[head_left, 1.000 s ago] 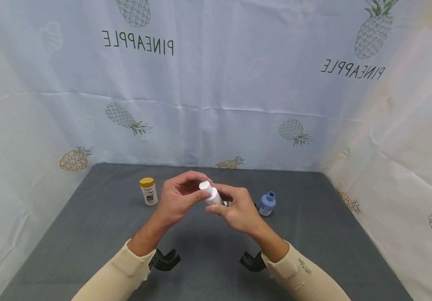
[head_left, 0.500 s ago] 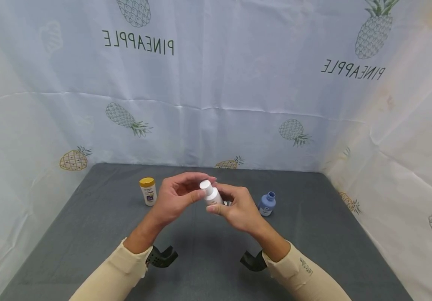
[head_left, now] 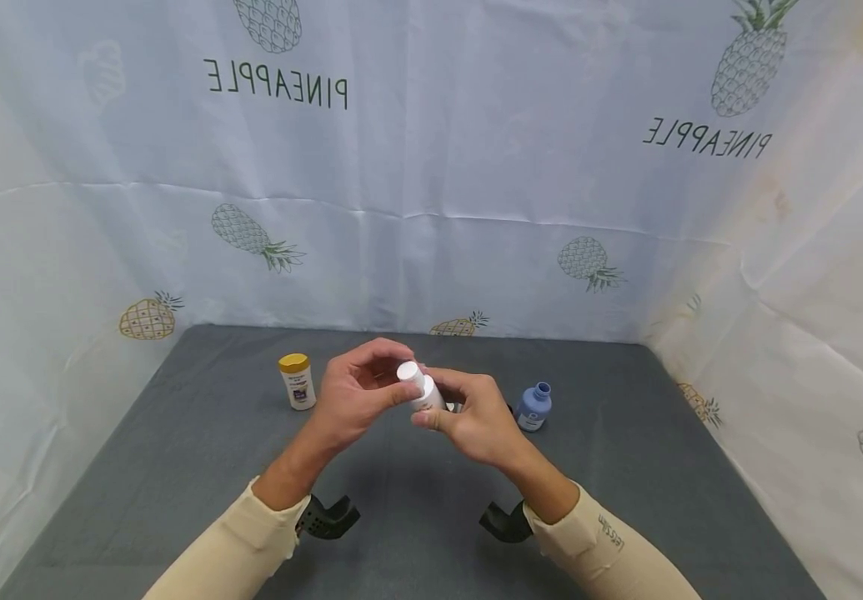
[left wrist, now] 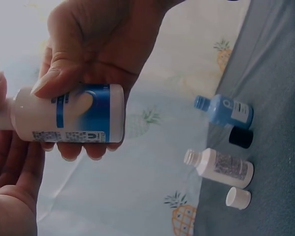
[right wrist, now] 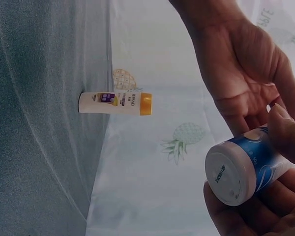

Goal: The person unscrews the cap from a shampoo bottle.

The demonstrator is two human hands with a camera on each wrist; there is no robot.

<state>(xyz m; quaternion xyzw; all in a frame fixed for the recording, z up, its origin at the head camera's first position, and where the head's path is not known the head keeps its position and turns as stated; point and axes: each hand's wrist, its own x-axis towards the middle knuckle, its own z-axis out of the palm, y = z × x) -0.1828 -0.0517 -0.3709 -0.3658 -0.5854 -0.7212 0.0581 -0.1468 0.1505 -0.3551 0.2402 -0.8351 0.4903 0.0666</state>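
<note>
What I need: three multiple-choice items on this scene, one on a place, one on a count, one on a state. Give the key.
1. The yellow-capped bottle stands:
A) on the table, toward its left side
B) inside a box
C) on a shelf

2. Uncapped bottles standing on the table:
A) none
B) two
C) four

3. The blue-labelled bottle is:
A) lying on the table
B) held in the air
C) standing alone

Key:
1 A, the head view shows it there.
2 B, the blue bottle and the white bottle have bare necks.
3 B, the right hand grips it while the left hand pinches its cap.
</note>
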